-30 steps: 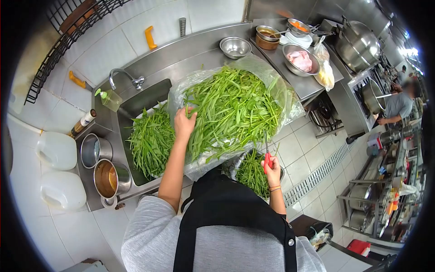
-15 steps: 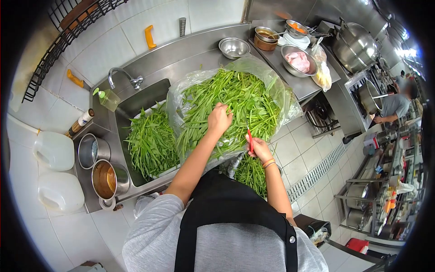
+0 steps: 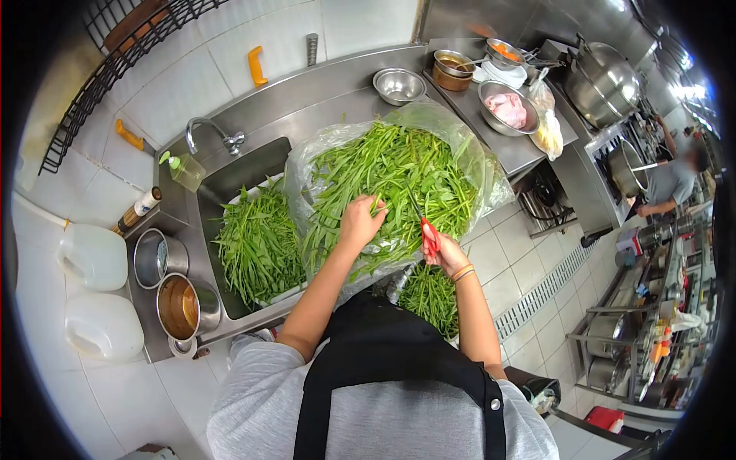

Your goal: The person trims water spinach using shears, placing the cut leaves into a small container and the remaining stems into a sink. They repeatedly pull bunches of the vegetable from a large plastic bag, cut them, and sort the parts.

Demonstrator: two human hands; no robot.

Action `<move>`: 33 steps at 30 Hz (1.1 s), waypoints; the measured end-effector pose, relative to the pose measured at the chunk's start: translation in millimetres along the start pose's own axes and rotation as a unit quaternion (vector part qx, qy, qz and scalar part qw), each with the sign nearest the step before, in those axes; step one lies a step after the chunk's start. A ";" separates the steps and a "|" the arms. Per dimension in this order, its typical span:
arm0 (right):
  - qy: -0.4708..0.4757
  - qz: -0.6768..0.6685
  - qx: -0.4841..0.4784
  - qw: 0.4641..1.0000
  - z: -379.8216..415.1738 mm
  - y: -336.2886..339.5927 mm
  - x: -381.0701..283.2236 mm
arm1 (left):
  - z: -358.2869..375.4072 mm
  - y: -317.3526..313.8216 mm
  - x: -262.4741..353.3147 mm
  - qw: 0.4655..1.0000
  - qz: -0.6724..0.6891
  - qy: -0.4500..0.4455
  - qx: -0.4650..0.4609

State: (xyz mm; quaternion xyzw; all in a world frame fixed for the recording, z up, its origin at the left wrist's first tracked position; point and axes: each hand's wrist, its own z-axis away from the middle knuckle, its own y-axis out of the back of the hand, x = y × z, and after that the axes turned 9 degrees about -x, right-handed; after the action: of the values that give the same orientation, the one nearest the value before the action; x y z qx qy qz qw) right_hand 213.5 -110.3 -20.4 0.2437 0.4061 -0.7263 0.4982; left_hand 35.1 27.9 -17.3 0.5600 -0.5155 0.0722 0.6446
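Note:
A large heap of long-stemmed leafy greens [image 3: 406,165] fills an open clear plastic bag [image 3: 479,165] in front of me. At the heap's near edge, my left hand [image 3: 362,223] has its fingers curled together around a bit of the greens. My right hand [image 3: 446,256] grips red-handled scissors [image 3: 431,236], their thin blades pointing away into the heap. More cut greens [image 3: 261,244] lie in a white container in the sink at left. Below my right hand, stems [image 3: 429,299] fill another container, partly hidden by my apron.
Left of the sink [image 3: 244,153] stand two steel pots [image 3: 178,307], a soap bottle [image 3: 184,170] and white jugs [image 3: 92,257]. A steel bowl [image 3: 399,86] sits behind the bag. At right are a bowl of raw meat [image 3: 509,110], stove pots and a person [image 3: 671,184].
My left hand has drawn back toward me and slightly left. The scissors have turned, showing more of their red handles, and my right hand has shifted slightly right and nearer me.

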 end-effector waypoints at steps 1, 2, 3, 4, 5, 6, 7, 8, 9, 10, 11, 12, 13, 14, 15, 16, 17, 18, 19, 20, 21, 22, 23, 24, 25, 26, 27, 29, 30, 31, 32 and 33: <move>-0.002 0.005 -0.004 1.000 -1.7 -0.4 -1.8 | 1.3 0.6 0.0 1.000 -0.001 0.004 -0.012; 0.000 -0.001 -0.006 1.000 -2.8 -0.3 -3.9 | 2.5 1.0 0.0 1.000 0.003 0.003 -0.006; 0.001 -0.007 -0.008 1.000 -3.7 0.1 -5.9 | 3.6 1.6 1.2 1.000 0.004 0.008 -0.001; 0.008 -0.005 -0.018 1.000 -8.2 5.7 -3.1 | 4.6 2.4 3.2 0.999 0.016 0.028 -0.005; 0.005 -0.001 -0.022 1.000 -10.9 7.9 -1.7 | 5.5 3.8 3.4 0.998 0.028 0.048 -0.009; 0.013 -0.004 -0.023 1.000 -12.3 8.6 -1.8 | 5.9 5.0 1.6 0.998 0.029 0.063 -0.007; 0.022 -0.008 -0.023 0.999 -12.5 10.3 -2.1 | 5.5 5.8 -1.1 0.997 0.030 0.065 -0.004; 0.030 -0.012 -0.030 0.999 -11.5 12.7 -2.2 | 4.9 6.7 -5.2 0.997 0.030 0.075 0.019; 0.030 -0.010 -0.031 0.999 -8.7 13.6 -2.2 | 4.0 7.8 -9.4 0.995 0.031 0.086 0.042; 0.041 -0.014 -0.026 0.999 -5.3 14.6 -1.8 | 2.2 9.5 -14.0 0.993 0.042 0.096 0.055; 0.053 -0.019 -0.021 0.998 -2.9 16.5 -2.8 | 1.0 10.2 -18.2 0.993 0.043 0.096 0.057; 0.028 0.005 0.005 1.000 3.0 15.8 -7.7 | 0.9 15.2 -15.4 0.988 0.058 0.108 0.088; 0.027 0.005 0.007 1.000 3.3 17.8 -9.2 | 0.3 19.4 -12.2 0.983 0.073 0.120 0.119; 0.007 0.022 0.018 1.000 3.4 20.0 -10.9 | -1.6 24.3 -8.7 0.982 0.089 0.142 0.085; -0.013 0.039 0.029 0.999 3.7 22.7 -12.7 | -2.7 23.3 -10.1 0.982 0.091 0.140 0.083; -0.026 0.066 0.039 0.997 0.7 27.0 -13.3 | -5.1 21.1 -12.7 0.984 0.085 0.129 0.084; -0.023 0.066 0.042 0.997 -0.4 30.4 -14.9 | -7.9 18.1 -15.6 0.986 0.080 0.118 0.085; -0.036 0.079 0.043 0.995 -0.3 29.1 -18.2 | -10.4 12.2 -20.9 0.987 0.062 0.097 0.114; -0.050 0.091 0.044 0.994 -0.9 27.7 -20.4 | -10.5 20.8 -4.7 0.987 0.064 0.094 0.112; -0.039 0.106 0.057 0.992 -3.4 25.8 -20.6 | -8.7 30.2 12.3 0.985 0.079 0.136 0.070; -0.037 0.105 0.060 0.992 -4.7 24.9 -22.5 | -8.2 36.2 25.5 0.979 0.094 0.177 0.027; -0.039 0.112 0.045 0.992 -5.8 24.2 -24.6 | -10.4 34.6 28.5 0.986 0.062 0.153 0.011; -0.040 0.121 0.030 0.991 -6.2 23.4 -25.8 | -12.9 26.8 27.3 0.987 0.062 0.151 0.009; -0.042 0.130 0.036 0.990 -9.5 24.8 -22.6 | -16.8 12.8 21.3 0.994 0.038 0.100 0.009; -0.041 0.130 0.037 0.990 -8.9 22.4 -22.4 | -20.8 -0.9 16.6 0.999 0.013 0.050 0.009; -0.039 0.138 0.043 0.989 -8.1 19.7 -21.5 | -26.1 -15.2 12.4 0.999 -0.025 0.027 0.025; -0.038 0.146 0.049 0.987 -6.4 17.6 -20.7 | -30.9 -22.2 14.2 0.999 -0.025 0.027 0.025; -0.034 0.138 0.033 0.989 -1.2 15.2 -19.3 | -40.6 -33.2 15.4 0.987 -0.135 0.084 -0.029; -0.028 0.132 0.041 0.990 1.5 13.0 -18.7 | -43.8 -30.8 15.8 0.980 -0.139 0.111 -0.087; -0.021 0.125 0.050 0.991 4.5 11.9 -19.3 | -41.8 -29.7 16.7 0.981 -0.137 0.109 -0.086; -0.014 0.119 0.048 0.992 9.7 11.9 -20.0 | -36.5 -29.3 17.5 0.987 -0.115 0.099 -0.054; -0.013 0.117 0.051 0.992 13.5 15.1 -19.6 | -29.5 -25.7 20.4 0.991 -0.093 0.088 -0.024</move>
State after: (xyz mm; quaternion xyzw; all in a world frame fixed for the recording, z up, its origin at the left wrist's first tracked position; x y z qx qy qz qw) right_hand 235.6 -113.9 -3.3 0.3052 0.3304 -0.6859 0.5720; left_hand 78.8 32.2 -14.1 0.5810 -0.4040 0.0484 0.7048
